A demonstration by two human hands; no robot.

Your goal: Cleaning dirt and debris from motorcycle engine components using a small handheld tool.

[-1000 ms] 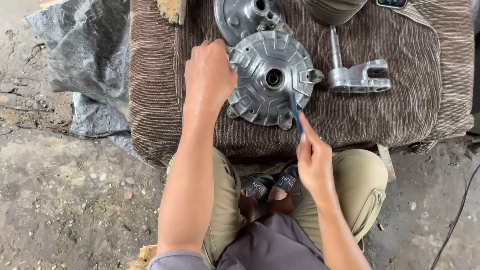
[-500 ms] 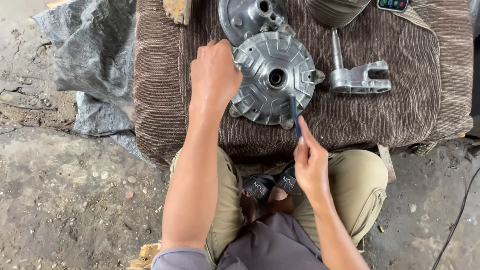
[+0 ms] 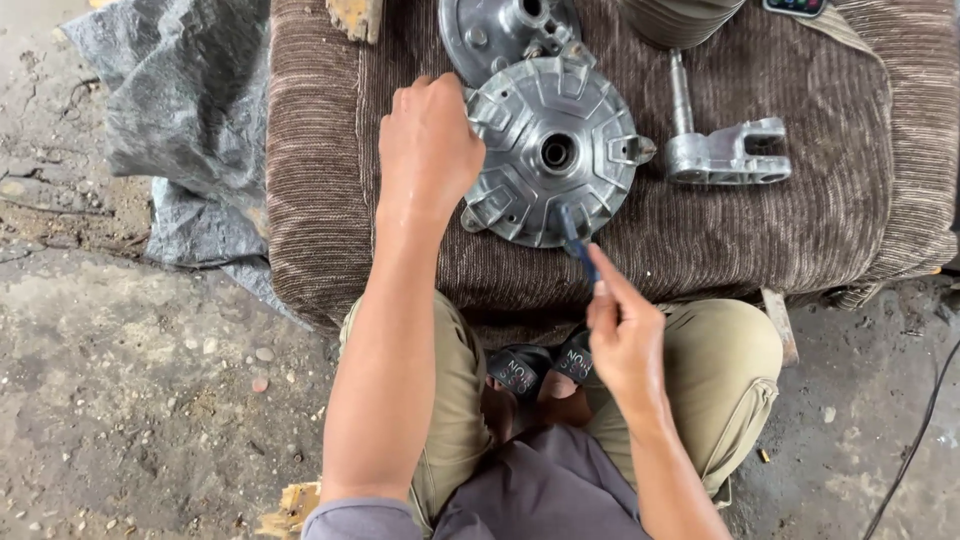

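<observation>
1. The left hand (image 3: 430, 145) is curled over the left rim of a round cast-metal hub plate (image 3: 550, 150), fingers closed on its edge and gripping it; the fingertips are hidden behind the hand.
2. The hub plate lies flat on a brown striped cushion (image 3: 320, 200), near the middle of the cushion and closer to its front edge than the other parts.
3. The right hand (image 3: 625, 335) pinches a thin blue tool (image 3: 575, 240) between thumb and fingers, closed around its lower end.
4. The tool's upper tip touches the hub plate's near rim, just below the centre hole; the right hand itself sits off the cushion's front edge, above the person's knee.
5. A second round metal plate (image 3: 495, 30) lies partly under the hub plate toward the cushion's far edge.
6. A forked metal bracket with a shaft (image 3: 720, 150) lies to the right, clear of the hub plate.
7. A grey tarp (image 3: 170, 110) lies on the ground by the cushion's left edge.
</observation>
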